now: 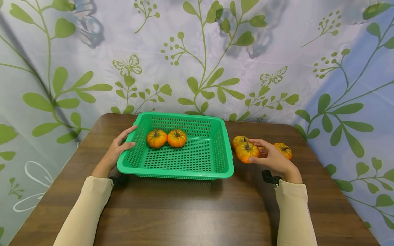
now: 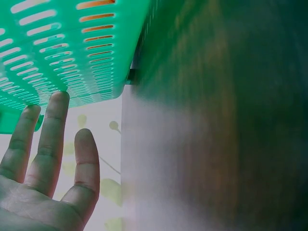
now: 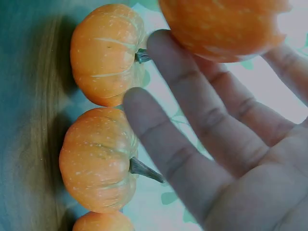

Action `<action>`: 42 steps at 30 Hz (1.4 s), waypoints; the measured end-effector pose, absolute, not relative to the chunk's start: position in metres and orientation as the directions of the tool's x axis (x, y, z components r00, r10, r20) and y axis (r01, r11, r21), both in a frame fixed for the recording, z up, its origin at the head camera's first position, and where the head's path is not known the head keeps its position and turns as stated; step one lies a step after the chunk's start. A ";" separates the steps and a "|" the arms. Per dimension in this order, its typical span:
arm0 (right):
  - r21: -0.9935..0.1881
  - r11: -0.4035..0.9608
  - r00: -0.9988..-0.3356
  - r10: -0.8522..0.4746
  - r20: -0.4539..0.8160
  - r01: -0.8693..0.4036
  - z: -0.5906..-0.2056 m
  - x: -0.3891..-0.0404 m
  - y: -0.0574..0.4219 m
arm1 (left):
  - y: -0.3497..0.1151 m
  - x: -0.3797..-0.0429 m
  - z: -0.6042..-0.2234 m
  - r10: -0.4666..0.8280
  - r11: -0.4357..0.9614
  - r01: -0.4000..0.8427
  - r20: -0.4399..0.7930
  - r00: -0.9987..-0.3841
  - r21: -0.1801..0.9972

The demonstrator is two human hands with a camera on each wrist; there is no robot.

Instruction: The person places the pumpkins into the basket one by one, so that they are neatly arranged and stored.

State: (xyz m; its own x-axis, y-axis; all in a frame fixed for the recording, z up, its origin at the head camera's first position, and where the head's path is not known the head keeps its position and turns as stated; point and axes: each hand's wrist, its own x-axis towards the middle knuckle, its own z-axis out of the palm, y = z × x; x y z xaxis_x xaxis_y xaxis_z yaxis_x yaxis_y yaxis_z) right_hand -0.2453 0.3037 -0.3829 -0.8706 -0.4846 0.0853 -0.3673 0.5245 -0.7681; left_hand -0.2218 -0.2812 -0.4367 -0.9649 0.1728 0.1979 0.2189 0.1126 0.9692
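A small orange pumpkin (image 1: pixel 247 152) with a stubby stem is pinched between the thumb and fingers of my right hand (image 1: pixel 275 158). It hangs raised off the table; in the right wrist view the held pumpkin (image 3: pixel 224 29) overlaps the top edge. Other pumpkins sit close by on the table: one (image 1: pixel 238 140) behind the held one, one (image 1: pixel 283 150) right of the hand, and another mostly hidden by the fingers. My left hand (image 1: pixel 116 147) rests at the left rim of a green plastic basket (image 1: pixel 176 173), with straight fingers (image 2: pixel 50 139) against its slotted outer wall.
Two pumpkins (image 1: pixel 156 138) (image 1: pixel 176 138) lie side by side in the basket's back left part. The brown wooden table (image 1: pixel 184 212) ends at a leaf-patterned cloth (image 1: pixel 197 61) behind. Black camera mounts (image 1: pixel 271 177) are strapped at both wrists.
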 end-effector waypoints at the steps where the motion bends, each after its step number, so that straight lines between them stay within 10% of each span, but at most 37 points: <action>1: -0.769 0.517 -0.870 -0.482 0.102 -0.376 -0.382 -0.245 0.303 | -0.281 -0.222 -0.437 0.174 0.109 0.220 0.199 -0.964 0.969; 42: -0.617 0.504 -0.769 -0.571 0.287 -0.604 -0.325 -0.237 0.242 | -0.282 -0.222 -0.440 0.177 0.072 0.220 0.204 -0.963 0.973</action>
